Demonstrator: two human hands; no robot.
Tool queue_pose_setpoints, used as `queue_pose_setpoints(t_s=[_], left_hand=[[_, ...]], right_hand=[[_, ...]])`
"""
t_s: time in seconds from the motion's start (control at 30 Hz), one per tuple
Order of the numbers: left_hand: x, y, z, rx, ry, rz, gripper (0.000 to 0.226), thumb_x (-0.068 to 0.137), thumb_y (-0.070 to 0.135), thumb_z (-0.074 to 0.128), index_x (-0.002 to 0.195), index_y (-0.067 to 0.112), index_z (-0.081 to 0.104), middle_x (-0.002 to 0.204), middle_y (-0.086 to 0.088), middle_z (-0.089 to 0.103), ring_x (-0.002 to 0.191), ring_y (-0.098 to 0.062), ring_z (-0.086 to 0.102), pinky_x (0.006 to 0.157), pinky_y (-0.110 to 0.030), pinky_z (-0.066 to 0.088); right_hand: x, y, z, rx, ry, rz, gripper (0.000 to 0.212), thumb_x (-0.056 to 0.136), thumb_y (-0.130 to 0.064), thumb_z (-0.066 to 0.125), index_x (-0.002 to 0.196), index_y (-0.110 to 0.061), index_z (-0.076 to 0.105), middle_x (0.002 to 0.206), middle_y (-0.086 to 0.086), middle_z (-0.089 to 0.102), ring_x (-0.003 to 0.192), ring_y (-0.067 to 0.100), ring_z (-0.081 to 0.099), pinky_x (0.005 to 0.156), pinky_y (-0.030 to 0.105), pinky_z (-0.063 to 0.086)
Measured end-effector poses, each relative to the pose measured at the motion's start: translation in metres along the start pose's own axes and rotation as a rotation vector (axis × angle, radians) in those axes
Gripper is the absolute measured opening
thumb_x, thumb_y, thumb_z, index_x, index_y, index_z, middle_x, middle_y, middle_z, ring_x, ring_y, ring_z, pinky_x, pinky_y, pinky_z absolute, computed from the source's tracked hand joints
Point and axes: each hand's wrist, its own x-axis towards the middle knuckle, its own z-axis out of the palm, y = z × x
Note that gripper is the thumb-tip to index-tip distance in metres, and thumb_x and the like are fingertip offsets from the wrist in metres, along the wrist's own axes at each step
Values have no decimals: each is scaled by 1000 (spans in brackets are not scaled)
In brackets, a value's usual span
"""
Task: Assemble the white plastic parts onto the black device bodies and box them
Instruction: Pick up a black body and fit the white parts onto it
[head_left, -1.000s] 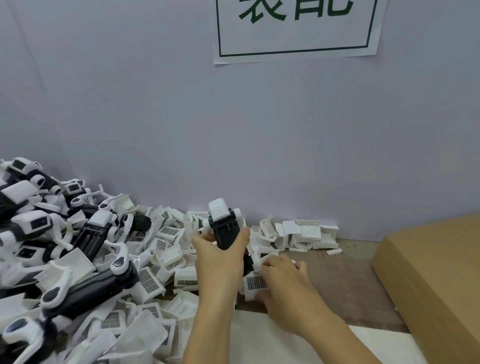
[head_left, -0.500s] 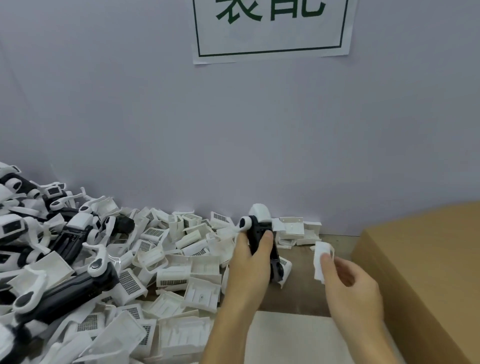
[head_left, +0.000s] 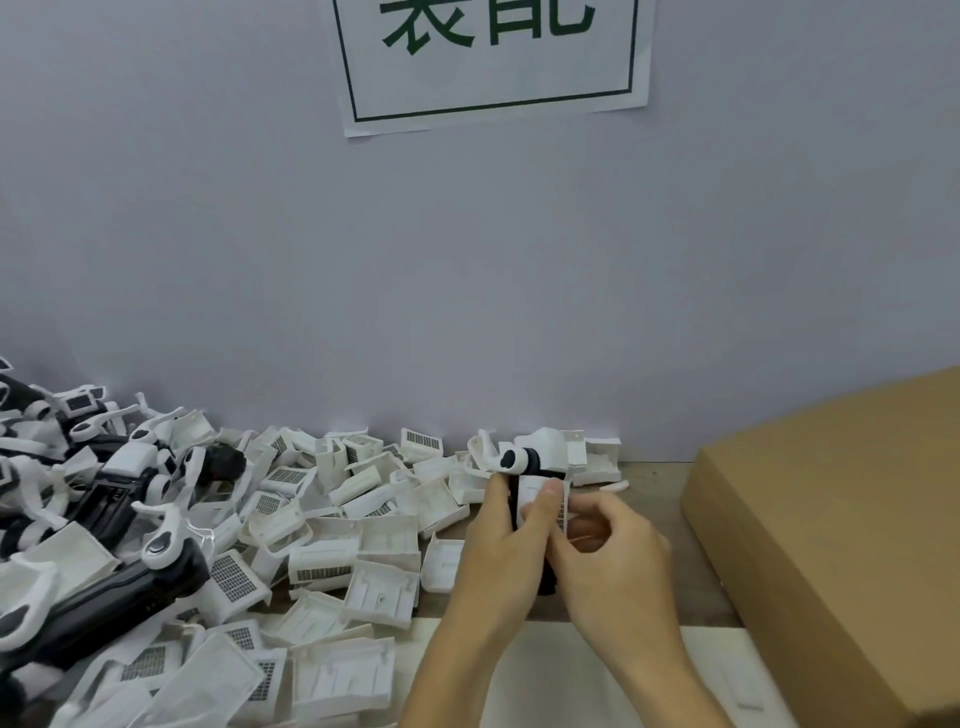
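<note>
My left hand (head_left: 501, 540) grips a black device body (head_left: 524, 460) upright above the table, its white rounded top poking out over my fingers. My right hand (head_left: 608, 551) pinches a small white plastic part (head_left: 537, 493) and holds it flat against the front of the body, thumb on top of it. The lower half of the body is hidden between my two hands. Loose white parts (head_left: 332, 545) lie in a heap to the left, and a pile of black device bodies (head_left: 104, 587) sits at the far left.
A brown cardboard box (head_left: 831, 545) stands at the right. A white sheet (head_left: 561, 670) covers the near table under my arms. A grey wall with a green-framed sign (head_left: 488, 57) rises just behind the parts. Bare wood table (head_left: 654, 483) shows between hands and box.
My right hand lifted a white part from the heap, carried it right, then brought it back against the black body. My left hand shifted the body to the right.
</note>
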Motion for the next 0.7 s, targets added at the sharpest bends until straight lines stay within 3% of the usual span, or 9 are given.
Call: queue_pose_setpoints(t_s=[0.13, 0.27, 0.37, 0.43, 0.53, 0.63, 0.7], left_hand=[[5, 4, -5, -127, 212, -31, 18, 100, 36, 57, 101, 24, 70, 92, 3, 77, 87, -12, 73, 78, -29, 58], [4, 8, -10, -230, 158, -94, 20, 100, 33, 57, 96, 20, 73, 85, 7, 79, 78, -6, 75, 72, -25, 59], [3, 7, -7, -223, 56, -98, 23, 100, 29, 58, 98, 16, 77, 95, -6, 78, 91, -21, 76, 85, -42, 61], [3, 7, -6, -238, 11, -89, 22, 100, 26, 58, 99, 15, 77, 97, -10, 78, 93, -27, 75, 85, -48, 61], [3, 6, -6, -181, -6, -40, 20, 100, 22, 57, 102, 14, 76, 96, -9, 78, 91, -23, 75, 78, -37, 62], [4, 5, -3, -90, 49, -5, 24, 103, 19, 55, 94, 16, 77, 92, -4, 78, 88, -17, 74, 76, -27, 60], [4, 4, -2, -44, 80, 10, 26, 103, 20, 55, 90, 16, 77, 89, -4, 78, 88, -18, 74, 77, -28, 58]], right_hand=[[4, 0, -4, 74, -171, 19, 12, 87, -25, 75, 97, -28, 77, 88, -18, 76, 85, 0, 71, 73, 18, 55], [7, -3, -3, 190, -160, 115, 11, 93, -24, 67, 97, -23, 78, 91, -12, 78, 91, 4, 71, 80, 22, 55], [8, -6, -4, 239, -199, 179, 21, 96, -35, 61, 102, -22, 77, 94, -8, 78, 91, 7, 73, 77, 22, 56], [9, -7, -8, 346, -252, 243, 31, 91, -40, 59, 94, -18, 81, 92, 1, 79, 89, 14, 75, 71, 24, 58], [10, -10, -11, 452, -246, 289, 34, 82, -45, 62, 87, -18, 82, 89, 7, 79, 86, 21, 76, 70, 30, 61], [9, -8, -6, 384, -151, 266, 28, 87, -39, 65, 87, -14, 79, 86, 6, 78, 86, 23, 76, 82, 45, 61], [9, -7, -2, 340, -102, 256, 23, 90, -36, 66, 87, -16, 77, 83, 4, 78, 82, 21, 75, 84, 51, 60]])
